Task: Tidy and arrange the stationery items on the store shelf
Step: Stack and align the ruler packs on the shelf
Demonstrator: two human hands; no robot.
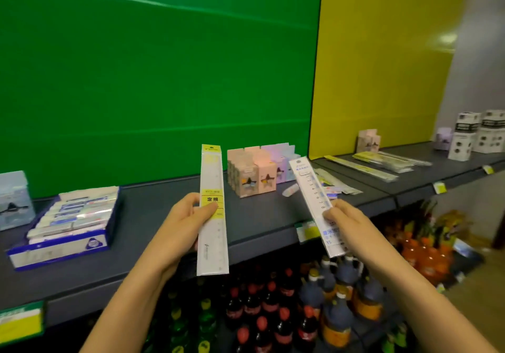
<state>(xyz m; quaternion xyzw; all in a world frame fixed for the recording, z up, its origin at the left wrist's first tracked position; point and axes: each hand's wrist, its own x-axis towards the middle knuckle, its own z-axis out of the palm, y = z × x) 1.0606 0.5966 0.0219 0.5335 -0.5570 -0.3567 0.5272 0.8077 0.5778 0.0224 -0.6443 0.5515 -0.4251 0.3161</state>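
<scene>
My left hand (185,221) grips a long packaged ruler with a yellow label (212,232), held upright in front of the dark shelf (153,216). My right hand (347,224) holds a shorter packaged ruler with blue print (314,199), tilted with its top to the left. Both packs are raised above the shelf's front edge. More packaged rulers (379,162) lie flat on the shelf to the right. A few slim packs (332,183) lie just behind the right-hand ruler.
A blue display box of slim packs (71,221) sits at the left. Pink and lilac small cartons (257,172) stand at the shelf's middle back. White boxes (475,136) stand far right. Drink bottles (300,306) fill the lower shelf. Green and yellow panels back the shelf.
</scene>
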